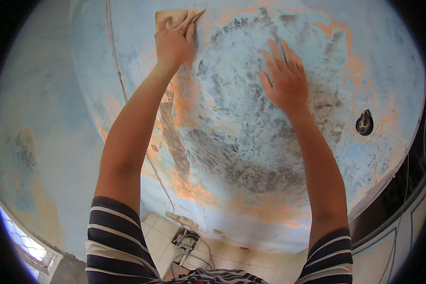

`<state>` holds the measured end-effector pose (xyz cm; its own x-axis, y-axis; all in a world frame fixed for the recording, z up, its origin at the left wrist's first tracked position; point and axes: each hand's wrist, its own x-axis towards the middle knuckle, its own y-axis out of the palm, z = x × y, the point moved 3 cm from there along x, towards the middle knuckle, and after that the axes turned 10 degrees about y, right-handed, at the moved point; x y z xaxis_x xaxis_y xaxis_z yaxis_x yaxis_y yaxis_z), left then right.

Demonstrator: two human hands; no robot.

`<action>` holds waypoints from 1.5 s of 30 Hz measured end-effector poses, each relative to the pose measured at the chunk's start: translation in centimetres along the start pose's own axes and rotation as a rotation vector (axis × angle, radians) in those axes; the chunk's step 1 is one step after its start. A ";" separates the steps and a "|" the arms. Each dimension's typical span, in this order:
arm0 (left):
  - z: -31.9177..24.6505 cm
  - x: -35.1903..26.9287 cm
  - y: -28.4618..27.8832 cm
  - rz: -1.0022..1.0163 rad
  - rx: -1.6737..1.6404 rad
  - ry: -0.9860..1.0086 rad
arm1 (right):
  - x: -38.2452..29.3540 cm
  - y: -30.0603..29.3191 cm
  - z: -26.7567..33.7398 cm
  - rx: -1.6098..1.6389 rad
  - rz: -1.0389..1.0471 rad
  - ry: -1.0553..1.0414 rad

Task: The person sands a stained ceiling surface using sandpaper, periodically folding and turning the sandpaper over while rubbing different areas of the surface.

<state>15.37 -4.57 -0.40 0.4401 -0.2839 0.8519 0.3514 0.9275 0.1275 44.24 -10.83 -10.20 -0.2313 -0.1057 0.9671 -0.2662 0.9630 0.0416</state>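
Note:
My left hand [174,44] presses a bent sheet of tan sandpaper [166,16] against the painted wall [230,88], its right corner folded up off the surface. To the right, my right hand [287,81] lies on the wall with its fingers apart and nothing in it. The wall around both hands is pale blue, with worn orange patches [186,96] and a wide area of dark grey stains [269,170]. Below my left hand, a long strip of bare grey-brown plaster [174,138] shows through the paint.
A thin cable [115,56] runs down the wall at the left. A hole with wires [365,123] opens at the right. Low down are a socket strip [181,219], a recess with tangled cables [187,239] and pale tiles [158,241]. A grilled window [35,248] sits lower left.

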 end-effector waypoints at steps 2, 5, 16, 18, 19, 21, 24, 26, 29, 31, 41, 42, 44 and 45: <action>0.2 -0.1 0.4 -0.003 0.016 0.025 | 0.0 -0.2 0.0 0.011 -0.017 -0.004; -1.3 -0.1 0.6 0.112 0.031 0.392 | 0.2 -0.3 0.1 0.002 -0.010 -0.006; -2.1 1.3 -1.6 0.147 0.093 0.490 | 0.2 -0.2 0.1 -0.020 -0.047 -0.019; -1.6 1.1 -1.2 0.131 0.035 0.348 | 0.2 -0.2 0.1 -0.018 -0.047 -0.022; -1.4 1.0 -1.0 0.145 0.031 0.288 | 0.2 -0.2 0.1 -0.019 -0.049 -0.026; -1.0 1.2 -1.1 0.144 0.094 0.216 | 0.2 -0.1 0.1 -0.028 -0.052 -0.026; -1.0 1.4 -1.7 0.156 0.135 0.190 | 0.2 -0.1 0.1 -0.034 -0.046 -0.021; -1.8 1.2 -1.6 0.229 -0.012 0.239 | 0.1 -0.2 0.1 -0.020 -0.048 -0.022; -3.1 0.6 -1.3 0.289 -0.160 0.481 | 0.1 -0.2 0.1 0.013 -0.019 0.001; -2.4 0.6 -1.2 0.250 -0.114 0.325 | 0.0 -0.2 0.1 -0.009 -0.022 -0.009; -0.7 -0.8 0.1 0.192 -0.031 0.600 | 0.2 -0.2 0.1 -0.022 -0.029 -0.014; -0.4 -1.0 0.5 0.192 0.000 0.524 | 0.2 -0.2 0.2 -0.034 -0.016 -0.002; 0.6 -1.1 1.0 0.145 0.054 0.589 | 0.2 -0.2 0.3 -0.045 -0.014 -0.001; 2.2 -0.6 1.3 0.182 0.071 0.348 | 0.2 -0.3 0.3 -0.047 -0.020 -0.017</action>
<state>13.77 -2.69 0.38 0.7482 -0.1672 0.6421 0.1891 0.9813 0.0352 43.97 -11.20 -10.14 -0.2428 -0.1286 0.9615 -0.2262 0.9714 0.0728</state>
